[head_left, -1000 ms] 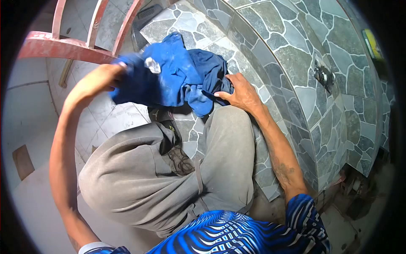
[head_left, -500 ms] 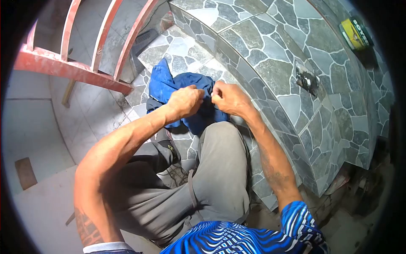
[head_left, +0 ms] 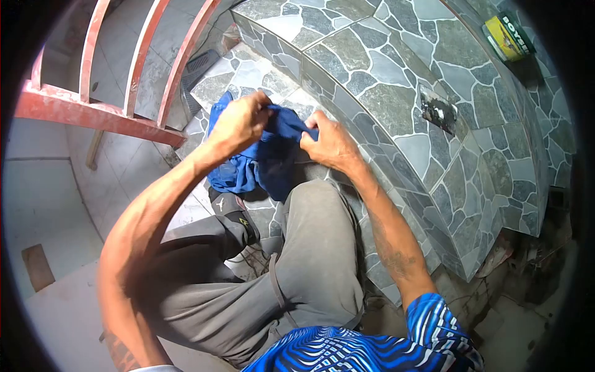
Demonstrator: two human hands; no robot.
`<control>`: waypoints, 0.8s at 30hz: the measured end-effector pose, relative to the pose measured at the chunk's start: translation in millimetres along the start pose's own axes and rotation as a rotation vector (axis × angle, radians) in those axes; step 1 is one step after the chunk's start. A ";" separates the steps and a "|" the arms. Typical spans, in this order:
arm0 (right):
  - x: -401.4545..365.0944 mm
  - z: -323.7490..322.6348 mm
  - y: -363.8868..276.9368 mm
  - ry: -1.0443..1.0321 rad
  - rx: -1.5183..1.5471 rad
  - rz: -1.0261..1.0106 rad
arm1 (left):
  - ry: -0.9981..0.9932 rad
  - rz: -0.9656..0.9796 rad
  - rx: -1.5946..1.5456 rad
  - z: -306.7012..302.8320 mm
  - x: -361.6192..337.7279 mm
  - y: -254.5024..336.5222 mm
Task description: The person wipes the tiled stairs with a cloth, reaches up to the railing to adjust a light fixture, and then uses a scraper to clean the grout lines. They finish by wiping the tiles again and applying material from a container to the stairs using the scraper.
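Note:
A crumpled blue cloth hangs in front of my knees, over the stone-patterned tiled step. My left hand is closed on its upper part, with the fingertips partly turned from view. To the right, my right hand pinches a corner of the same cloth between thumb and fingers. A stretch of fabric is pulled taut between the two hands, and the rest falls in folds below my left hand.
Red metal railing stands at the upper left. On the tiled ledge to the right lies a flat, paint-smeared plate. A yellow-and-green can is at the upper right. Beyond the cloth is a dark slipper.
My left hand has moved left and up, and my hands are farther apart. The blue cloth is now lifted and stretched between them. The view has shifted slightly.

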State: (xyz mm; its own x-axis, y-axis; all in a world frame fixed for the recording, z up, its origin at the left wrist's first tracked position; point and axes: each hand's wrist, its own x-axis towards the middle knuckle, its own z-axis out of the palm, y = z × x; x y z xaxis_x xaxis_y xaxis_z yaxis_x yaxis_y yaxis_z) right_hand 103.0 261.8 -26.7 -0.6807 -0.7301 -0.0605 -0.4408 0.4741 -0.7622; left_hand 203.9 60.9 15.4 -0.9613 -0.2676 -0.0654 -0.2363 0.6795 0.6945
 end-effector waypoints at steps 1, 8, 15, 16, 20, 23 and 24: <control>4.5 -3.7 -2.3 0.051 0.000 -0.059 | 0.069 0.008 -0.054 -5.2 1.0 0.7; 35.7 -55.2 -39.8 -0.084 0.378 -0.052 | 0.181 0.632 0.268 -16.0 -28.8 53.7; 50.4 -70.6 -37.4 -0.138 0.706 -0.007 | 0.003 0.437 0.352 -6.0 -25.5 37.3; 50.7 -69.4 -37.8 -0.097 0.719 -0.016 | -0.034 0.436 0.404 -4.9 -28.0 32.6; 38.0 -55.0 -65.1 0.182 0.267 -0.278 | -0.150 0.114 -0.056 -8.6 -18.8 46.0; 14.2 -24.8 -89.1 0.401 -0.028 -0.546 | -0.237 -0.233 -0.865 11.9 -4.1 32.3; 6.8 -22.7 -96.2 0.403 -0.031 -0.522 | -0.204 -0.266 -1.064 26.0 -2.8 18.6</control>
State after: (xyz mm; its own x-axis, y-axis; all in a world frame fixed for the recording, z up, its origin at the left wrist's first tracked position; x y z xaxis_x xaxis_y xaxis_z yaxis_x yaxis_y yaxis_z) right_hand 127.6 222.4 60.8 -0.5364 -0.6291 0.5626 -0.7848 0.1266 -0.6067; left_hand 198.5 92.0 9.9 -0.9263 -0.1340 -0.3522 -0.2908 -0.3404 0.8942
